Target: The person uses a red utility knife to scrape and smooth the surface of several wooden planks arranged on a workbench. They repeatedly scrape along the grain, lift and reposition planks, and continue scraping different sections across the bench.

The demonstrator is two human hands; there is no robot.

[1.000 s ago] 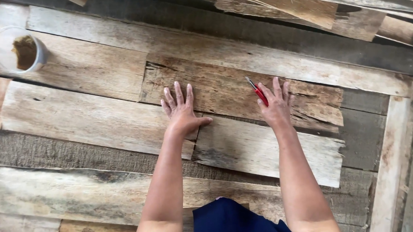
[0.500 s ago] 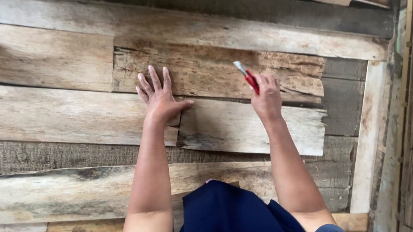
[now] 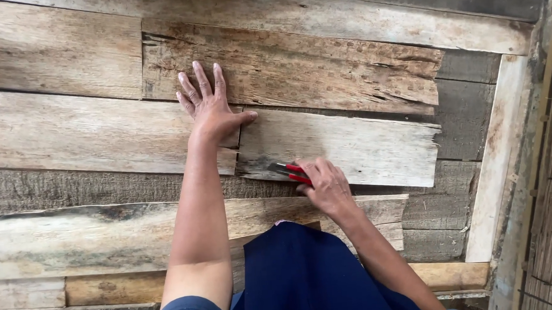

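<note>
Two hands are at work, with one knife between them, on a floor (image 3: 54, 189) of overlapping weathered wooden sheets.

Furthest left lies a long pale plank (image 3: 89, 135), running in from the left edge. The left hand (image 3: 211, 111) rests flat where that plank ends, its fingers (image 3: 201, 77) spread and reaching up onto one rough brown bark sheet (image 3: 309, 67) above, while the thumb points right onto the corner of one shorter pale board (image 3: 356, 148). This hand holds nothing; it only presses down on the wood.

Further right and nearer the body, the right hand (image 3: 327, 187) is curled shut around one red-handled utility knife (image 3: 289, 172). The knife pokes out leftward from the fingers (image 3: 311, 169), its red handle pinched between thumb and forefinger and its grey metal tip lying at the lower left edge of the shorter pale board. The tip seems to touch the wood, though the view is too small to be sure. The two hands are well apart, the knife lying below and to the right of the left thumb.

At the far right a pale upright batten (image 3: 496, 164) borders the sheets.
</note>
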